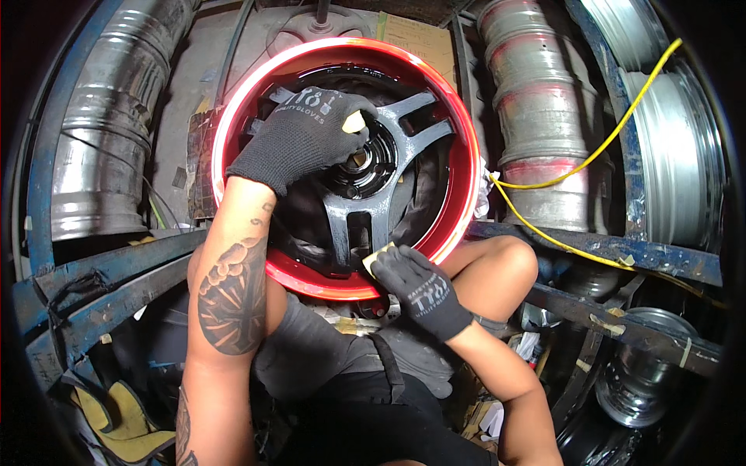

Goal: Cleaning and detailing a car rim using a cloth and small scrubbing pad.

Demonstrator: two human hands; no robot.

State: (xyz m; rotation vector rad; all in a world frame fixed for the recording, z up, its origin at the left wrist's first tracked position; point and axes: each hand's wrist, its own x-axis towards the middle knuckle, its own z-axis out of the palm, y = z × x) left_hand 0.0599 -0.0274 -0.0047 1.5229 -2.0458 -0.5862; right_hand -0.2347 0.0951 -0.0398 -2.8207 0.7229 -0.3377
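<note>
A wheel rim with a glossy red lip [460, 215] and dull grey-black spokes [411, 131] lies face up before me, over my lap. My left hand [317, 125], in a black knit work glove, is over the upper left spokes near the hub [356, 166]. Its fingers grip a small pale yellow pad [354, 122]. At the lower right edge of the rim is my right hand [411, 279], gloved alike, with its fingers closed on another pale yellow piece [379, 259], beside the foot of the lower spoke. The spokes under my left hand are hidden.
Stacked metal rims [102, 134] stand at the left and more rims [542, 116] at the right, behind blue steel frame bars [670, 250]. A yellow hose [618, 125] runs across the right side. Cardboard [419, 46] lies beyond the wheel. Chrome rims [635, 378] sit low at the right.
</note>
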